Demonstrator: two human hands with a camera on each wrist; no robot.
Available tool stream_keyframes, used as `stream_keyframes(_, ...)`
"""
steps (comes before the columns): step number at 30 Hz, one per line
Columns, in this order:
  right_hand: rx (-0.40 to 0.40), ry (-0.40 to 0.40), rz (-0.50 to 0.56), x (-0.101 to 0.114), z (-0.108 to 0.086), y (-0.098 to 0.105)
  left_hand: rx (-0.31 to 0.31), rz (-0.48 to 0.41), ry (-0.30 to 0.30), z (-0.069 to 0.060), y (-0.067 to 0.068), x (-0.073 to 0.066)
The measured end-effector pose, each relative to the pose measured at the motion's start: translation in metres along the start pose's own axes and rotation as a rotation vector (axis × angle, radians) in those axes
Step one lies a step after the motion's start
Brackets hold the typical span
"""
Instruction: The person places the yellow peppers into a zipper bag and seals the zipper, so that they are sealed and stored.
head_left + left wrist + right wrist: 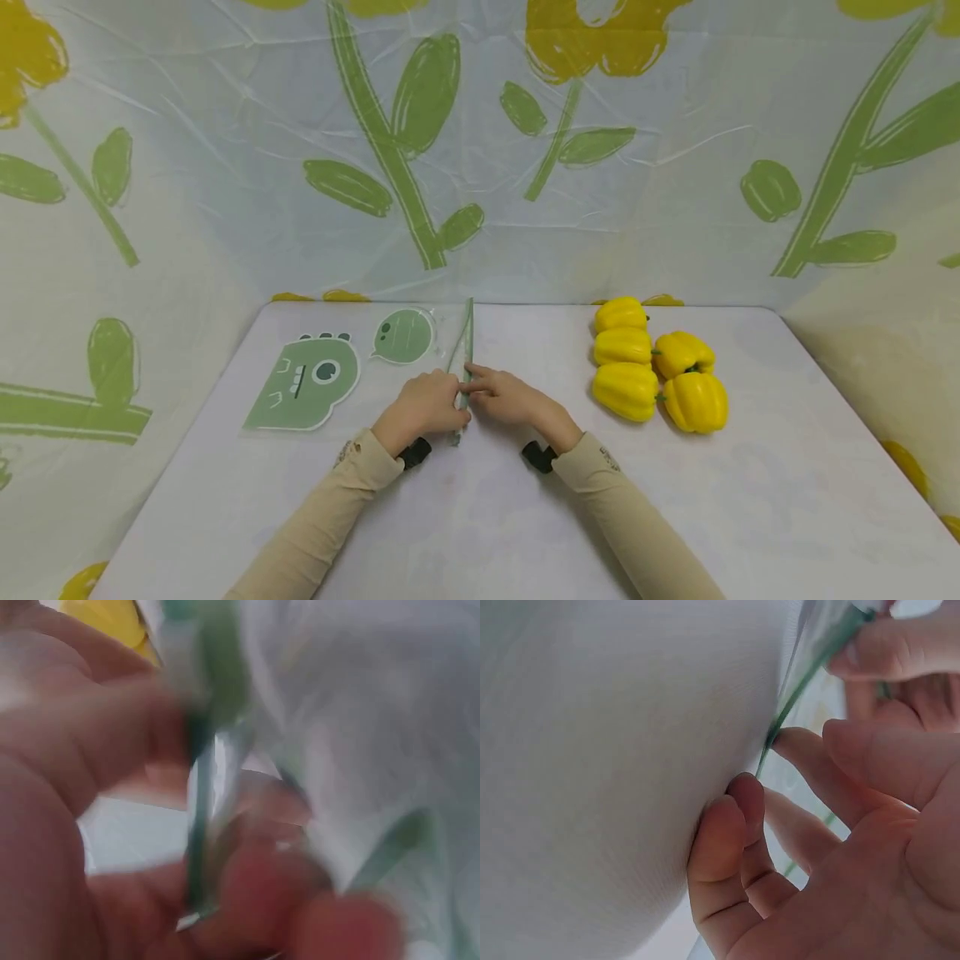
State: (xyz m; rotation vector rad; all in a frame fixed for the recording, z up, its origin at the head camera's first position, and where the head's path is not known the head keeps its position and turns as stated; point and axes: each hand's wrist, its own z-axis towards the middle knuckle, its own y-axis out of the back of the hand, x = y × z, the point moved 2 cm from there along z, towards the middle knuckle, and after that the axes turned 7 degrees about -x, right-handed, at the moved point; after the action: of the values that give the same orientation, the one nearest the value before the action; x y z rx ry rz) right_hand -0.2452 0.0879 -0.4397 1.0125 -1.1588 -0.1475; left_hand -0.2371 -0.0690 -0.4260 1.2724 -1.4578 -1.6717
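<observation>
A clear plastic bag with green print, a dinosaur figure [303,383] on its left part, lies on the table, its right edge [470,333] raised in a narrow fold. My left hand [427,404] pinches the green edge strip [199,825] between thumb and fingers. From the right, my right hand [513,398] reaches to the same edge; in the right wrist view its fingers [720,840] are bent against the white table surface, and one fingertip touches the green edge [802,686]. Its thumb stands apart from the strip.
Several yellow bell peppers [626,390] lie in a group on the right of the white table [787,467]. A flower-patterned cloth [675,183] hangs behind and at both sides of the table.
</observation>
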Motion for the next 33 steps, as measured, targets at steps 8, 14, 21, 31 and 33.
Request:
stream_keyframes(8, -0.039, -0.007, 0.032, -0.007, 0.002, 0.001, -0.252, 0.026, 0.049, 0.000, 0.014, -0.011)
stream_keyframes(14, -0.026, -0.051, 0.086, -0.010, 0.001, 0.002, -0.269, 0.039, 0.067, -0.001, 0.016, -0.015)
stream_keyframes(21, -0.042, -0.041, 0.084, -0.006, -0.009, 0.016, -0.251, 0.055, 0.048, 0.002, 0.015, -0.012)
stream_keyframes(31, -0.316, -0.007, -0.028, -0.008, -0.068, 0.101, -0.258, -0.026, 0.037, 0.001, 0.011, -0.007)
stream_keyframes(33, -0.393, -0.030, -0.059, -0.013, -0.085, 0.120, -0.271, -0.051, 0.026, 0.001, 0.011, -0.006)
